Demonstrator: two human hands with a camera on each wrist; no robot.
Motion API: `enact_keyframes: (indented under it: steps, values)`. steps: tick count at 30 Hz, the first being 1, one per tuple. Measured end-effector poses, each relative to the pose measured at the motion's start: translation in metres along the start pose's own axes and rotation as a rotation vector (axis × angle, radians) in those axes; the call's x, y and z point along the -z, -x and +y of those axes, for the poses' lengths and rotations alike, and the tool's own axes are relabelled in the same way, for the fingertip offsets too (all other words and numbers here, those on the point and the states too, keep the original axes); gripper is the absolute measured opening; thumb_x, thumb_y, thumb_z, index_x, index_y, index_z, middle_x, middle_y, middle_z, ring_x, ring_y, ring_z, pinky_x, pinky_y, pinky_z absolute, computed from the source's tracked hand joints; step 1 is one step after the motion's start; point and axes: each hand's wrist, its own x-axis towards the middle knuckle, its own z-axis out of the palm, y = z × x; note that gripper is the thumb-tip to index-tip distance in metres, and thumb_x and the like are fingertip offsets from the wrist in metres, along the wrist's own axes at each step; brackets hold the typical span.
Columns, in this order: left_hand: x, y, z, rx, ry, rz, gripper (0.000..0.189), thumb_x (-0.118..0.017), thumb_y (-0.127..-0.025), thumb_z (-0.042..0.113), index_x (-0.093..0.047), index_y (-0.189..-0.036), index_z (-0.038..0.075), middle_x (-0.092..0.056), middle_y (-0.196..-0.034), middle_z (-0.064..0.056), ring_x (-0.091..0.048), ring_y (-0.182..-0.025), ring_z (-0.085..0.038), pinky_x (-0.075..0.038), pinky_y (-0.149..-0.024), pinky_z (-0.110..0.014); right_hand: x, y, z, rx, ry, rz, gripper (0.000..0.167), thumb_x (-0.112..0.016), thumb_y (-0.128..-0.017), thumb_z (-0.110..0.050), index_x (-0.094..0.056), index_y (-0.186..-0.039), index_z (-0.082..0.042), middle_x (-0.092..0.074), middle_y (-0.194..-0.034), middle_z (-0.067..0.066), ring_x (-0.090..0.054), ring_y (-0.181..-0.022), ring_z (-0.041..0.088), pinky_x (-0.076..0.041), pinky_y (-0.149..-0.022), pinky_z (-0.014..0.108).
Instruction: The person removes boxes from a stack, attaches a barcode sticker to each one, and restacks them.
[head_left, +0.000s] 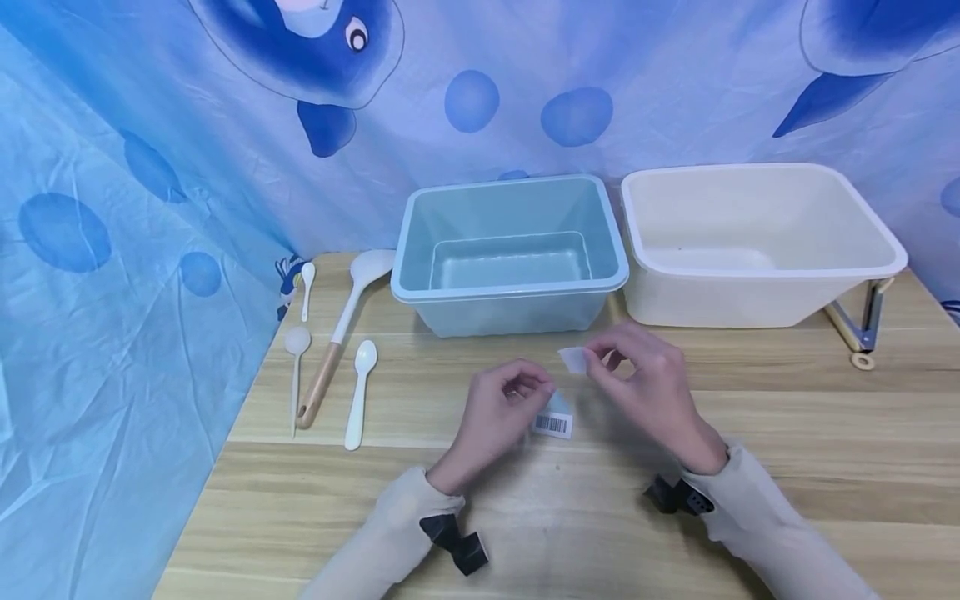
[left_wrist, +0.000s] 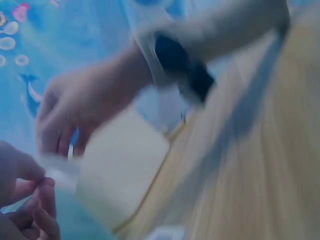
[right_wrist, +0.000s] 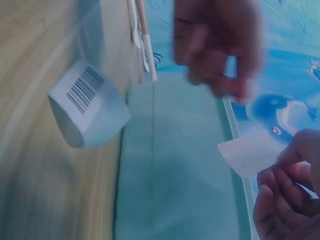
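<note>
In my right hand [head_left: 637, 375] a small white paper piece [head_left: 573, 360] is pinched between thumb and fingertips, in front of the pale blue basin [head_left: 510, 308]. My left hand [head_left: 506, 408] is just to the left and nearer me, its fingers curled with thumb and fingertips together; no held thing shows in it. Close by its fingertips, a curled pale piece with a barcode label [head_left: 553, 426] lies on the wooden table; the right wrist view shows that barcode piece [right_wrist: 87, 102] apart from the left hand [right_wrist: 220, 50].
Beside the blue basin stands a white basin [head_left: 757, 296]. At the table's left lie a ladle with a wooden handle [head_left: 333, 350], a white spoon [head_left: 360, 396], a translucent long-handled spoon [head_left: 297, 342] and a tiny spoon [head_left: 307, 287]. A wood-and-metal tool [head_left: 858, 325] pokes out at the right.
</note>
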Motion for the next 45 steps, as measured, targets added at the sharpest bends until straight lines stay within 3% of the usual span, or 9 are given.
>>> enact_keyframes:
  steps: [4, 8, 13, 19, 22, 29, 31, 37, 45]
  values:
    - [0.000, 0.005, 0.011, 0.045, 0.196, 0.007, 0.013, -0.067, -0.088, 0.007, -0.071, -0.099, 0.001, -0.073, -0.094, -0.015, -0.069, -0.080, -0.024, -0.056, -0.069, -0.024, -0.008, 0.003, -0.004, 0.052, -0.036, -0.033, 0.016, -0.072, -0.072, 0.011, -0.070, -0.079, -0.004, -0.071, -0.077, 0.004, -0.063, -0.066, 0.013, -0.051, -0.058, 0.019]
    - [0.002, 0.005, 0.015, 0.137, 0.256, 0.052, 0.016, -0.066, -0.090, 0.011, -0.071, -0.102, 0.001, -0.073, -0.097, -0.018, -0.070, -0.079, -0.031, -0.056, -0.065, -0.022, -0.015, 0.008, -0.010, 0.075, -0.086, -0.097, 0.010, -0.070, -0.078, 0.002, -0.071, -0.082, -0.007, -0.070, -0.082, 0.002, -0.063, -0.070, 0.011, -0.052, -0.061, 0.019]
    - [0.007, 0.005, 0.015, 0.240, 0.308, 0.087, 0.018, -0.067, -0.090, 0.015, -0.070, -0.100, 0.000, -0.072, -0.089, -0.020, -0.068, -0.070, -0.016, -0.043, -0.050, -0.018, -0.020, 0.012, -0.017, 0.131, -0.070, -0.165, 0.008, -0.065, -0.087, -0.009, -0.072, -0.086, -0.007, -0.069, -0.089, 0.002, -0.065, -0.078, 0.013, -0.055, -0.070, 0.020]
    - [0.012, 0.004, 0.015, 0.255, 0.290, 0.106, 0.012, -0.066, -0.086, 0.005, -0.070, -0.094, -0.002, -0.071, -0.088, -0.016, -0.065, -0.070, -0.009, -0.049, -0.056, -0.019, -0.024, 0.010, -0.020, 0.230, -0.076, -0.163, 0.016, -0.062, -0.091, -0.015, -0.073, -0.087, -0.004, -0.068, -0.092, 0.005, -0.065, -0.084, 0.017, -0.054, -0.079, 0.020]
    - [0.015, 0.002, 0.014, 0.216, 0.244, 0.138, 0.010, -0.066, -0.085, 0.002, -0.070, -0.093, -0.002, -0.071, -0.090, -0.017, -0.064, -0.070, -0.009, -0.053, -0.063, -0.019, -0.024, 0.007, -0.015, 0.158, -0.101, -0.078, 0.006, -0.070, -0.083, -0.009, -0.072, -0.083, -0.003, -0.068, -0.092, 0.009, -0.064, -0.083, 0.020, -0.052, -0.081, 0.017]
    - [0.022, -0.004, 0.011, 0.142, 0.233, 0.163, 0.008, -0.068, -0.085, 0.002, -0.070, -0.092, -0.002, -0.071, -0.089, -0.017, -0.066, -0.071, -0.012, -0.057, -0.068, -0.023, -0.017, 0.009, -0.007, -0.468, -0.406, -0.152, 0.011, -0.072, -0.082, 0.004, -0.069, -0.089, -0.004, -0.068, -0.100, 0.010, -0.064, -0.092, 0.005, -0.056, -0.076, 0.019]
    - [0.023, -0.006, 0.010, 0.128, 0.232, 0.152, 0.008, -0.069, -0.085, 0.003, -0.070, -0.092, -0.002, -0.071, -0.089, -0.018, -0.066, -0.071, -0.012, -0.056, -0.068, -0.023, -0.017, 0.009, -0.007, -0.556, -0.421, -0.174, 0.009, -0.072, -0.084, -0.001, -0.069, -0.092, -0.005, -0.069, -0.097, 0.007, -0.065, -0.088, 0.007, -0.056, -0.076, 0.019]
    - [0.026, -0.014, 0.003, 0.087, 0.189, 0.115, 0.010, -0.070, -0.084, 0.004, -0.070, -0.092, -0.002, -0.071, -0.089, -0.018, -0.063, -0.074, -0.008, -0.055, -0.068, -0.022, -0.021, 0.010, -0.003, -0.551, -0.375, -0.166, 0.009, -0.073, -0.084, -0.003, -0.070, -0.093, -0.005, -0.070, -0.090, 0.003, -0.065, -0.081, 0.005, -0.054, -0.074, 0.017]
    - [0.038, -0.025, -0.016, 0.106, 0.044, 0.217, 0.010, -0.074, -0.083, 0.012, -0.075, -0.090, 0.004, -0.074, -0.088, -0.010, -0.061, -0.075, -0.010, -0.050, -0.067, -0.021, -0.048, -0.004, 0.008, -0.340, -0.239, -0.136, 0.011, -0.076, -0.079, 0.001, -0.072, -0.088, -0.005, -0.072, -0.084, 0.007, -0.063, -0.074, 0.003, -0.054, -0.069, 0.016]
